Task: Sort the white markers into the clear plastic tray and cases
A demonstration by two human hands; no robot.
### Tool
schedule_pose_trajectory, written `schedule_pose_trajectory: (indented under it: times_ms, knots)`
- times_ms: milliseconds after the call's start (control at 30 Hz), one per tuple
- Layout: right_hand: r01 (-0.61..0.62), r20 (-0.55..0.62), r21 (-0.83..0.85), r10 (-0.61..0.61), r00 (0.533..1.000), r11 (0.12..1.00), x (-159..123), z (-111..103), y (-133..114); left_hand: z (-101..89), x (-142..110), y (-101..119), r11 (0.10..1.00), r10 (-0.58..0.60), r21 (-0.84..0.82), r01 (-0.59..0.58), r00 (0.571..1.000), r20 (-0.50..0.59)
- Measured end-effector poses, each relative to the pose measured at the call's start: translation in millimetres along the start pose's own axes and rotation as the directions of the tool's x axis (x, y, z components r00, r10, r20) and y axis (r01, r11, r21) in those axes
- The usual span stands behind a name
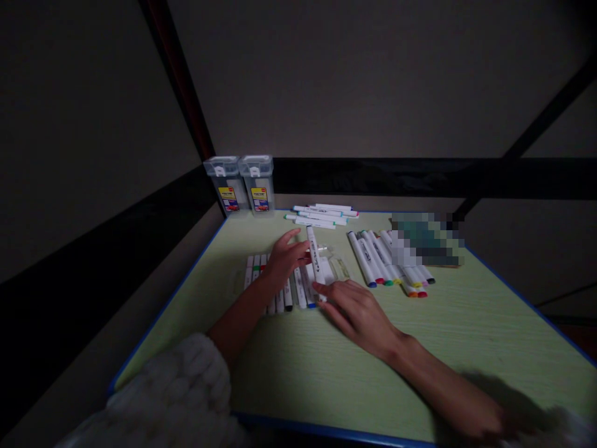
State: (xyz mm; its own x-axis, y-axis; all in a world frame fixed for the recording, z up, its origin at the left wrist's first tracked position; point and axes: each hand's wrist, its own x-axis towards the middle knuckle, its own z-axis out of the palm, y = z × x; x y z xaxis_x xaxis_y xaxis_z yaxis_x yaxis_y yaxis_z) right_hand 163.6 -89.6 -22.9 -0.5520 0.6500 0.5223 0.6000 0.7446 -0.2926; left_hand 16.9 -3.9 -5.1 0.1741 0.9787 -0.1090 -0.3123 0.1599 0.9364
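"Fingers of our right hand are closed on the lower end of a white double-ended marker, aren't they?"

"Yes, we have it pinched there. It slants over the right part of a row of markers, its dark-capped end pointing away from us."

"And our left hand?"

"We hold it over the same row, its fingers loosely spread beside the upper part of that marker. We can't tell whether they touch it."

"What do we have under the row?"

"We see a clear plastic case, showing at both ends. Some of the markers nearest us show black or blue ends."

"To our right?"

"We have a loose pile of markers with blue, red, green, yellow and orange ends, next to a greenish object too blurred for us to name."

"And at the back of the worktop?"

"We find a bunch of slimmer markers, and to their left two lidded clear boxes with yellow labels, side by side."
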Motion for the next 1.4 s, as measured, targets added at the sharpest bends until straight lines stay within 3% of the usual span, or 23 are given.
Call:
schedule_pose_trajectory:
  times_ms: [600, 900, 1067, 1267, 1400]
  knots:
    - [0.101, 0.047, -0.048, -0.098, 0.994, 0.994, 2, -4, -2, -10.5, 8, -3, 1.0, 0.023, 0.014, -0.023, 0.999, 0.024]
    - [0.131, 0.082, -0.079, -0.124, 0.989, 0.988, 3, -8, -1, -14.5, 16, -5, 0.976, 0.201, 0.102, -0.193, 0.977, -0.07]
    - [0.14, 0.089, -0.099, -0.131, 0.987, 0.985, 3, -7, 0, -16.2, 18, -7, 0.958, 0.24, 0.196, -0.211, 0.961, -0.136]
    - [0.11, 0.082, -0.106, -0.102, 0.991, 0.988, 3, -8, 1, -16.4, 14, -7, 0.922, 0.296, 0.3, -0.243, 0.944, -0.143]
    - [0.099, 0.094, -0.116, -0.088, 0.992, 0.988, 3, -7, 2, -16.8, 13, -5, 0.877, 0.349, 0.383, -0.29, 0.932, -0.093]
